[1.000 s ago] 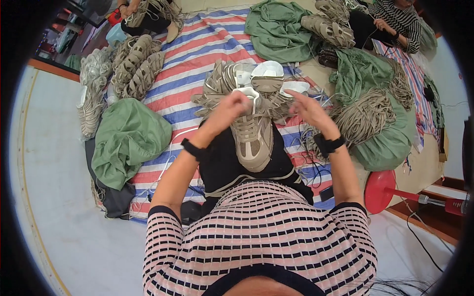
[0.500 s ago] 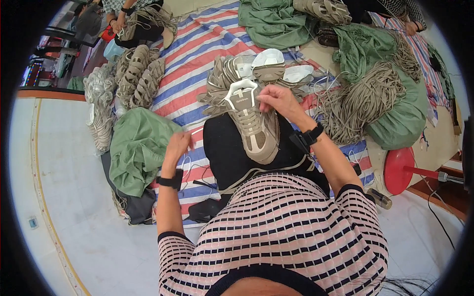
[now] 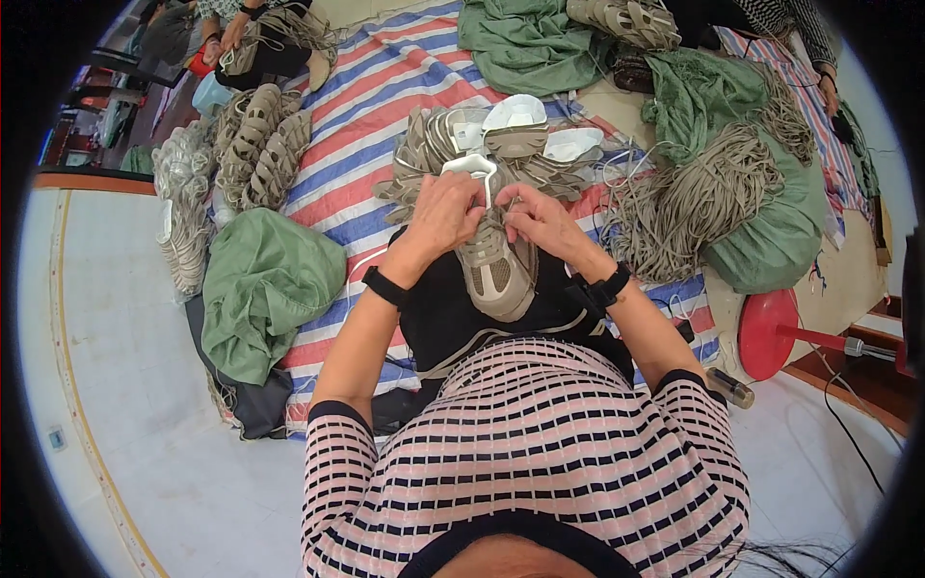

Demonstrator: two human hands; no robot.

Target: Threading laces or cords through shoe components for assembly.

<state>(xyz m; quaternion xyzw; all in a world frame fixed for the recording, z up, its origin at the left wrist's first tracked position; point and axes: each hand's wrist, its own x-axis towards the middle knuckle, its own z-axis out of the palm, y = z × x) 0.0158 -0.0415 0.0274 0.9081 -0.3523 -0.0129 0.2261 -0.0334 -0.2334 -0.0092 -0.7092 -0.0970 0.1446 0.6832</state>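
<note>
On my black-covered lap lies a beige and brown shoe upper (image 3: 495, 279), its toe toward me and its white-lined collar at the far end. My left hand (image 3: 446, 214) covers the tongue, fingers curled at the lacing edge. Close beside it, my right hand (image 3: 547, 226) has its thumb and fingers pinched at the right side of the lacing. What either set of fingertips holds is too small to make out. Just beyond the shoe, more uppers (image 3: 438, 135) with white linings (image 3: 515, 112) lie fanned out in a pile.
Striped sheeting (image 3: 361, 125) covers the floor. To the right, a bundle of beige laces (image 3: 708, 197) rests on a green sack (image 3: 776, 246), near a red round stand (image 3: 766, 334). Left are stacked uppers (image 3: 279, 159) and green cloth (image 3: 265, 279). Two other people's hands (image 3: 231, 39) show at the far edges.
My left hand has come from beside the green cloth at left onto the shoe's tongue. My right hand stays by the collar, a little lower. The view has shifted slightly.
</note>
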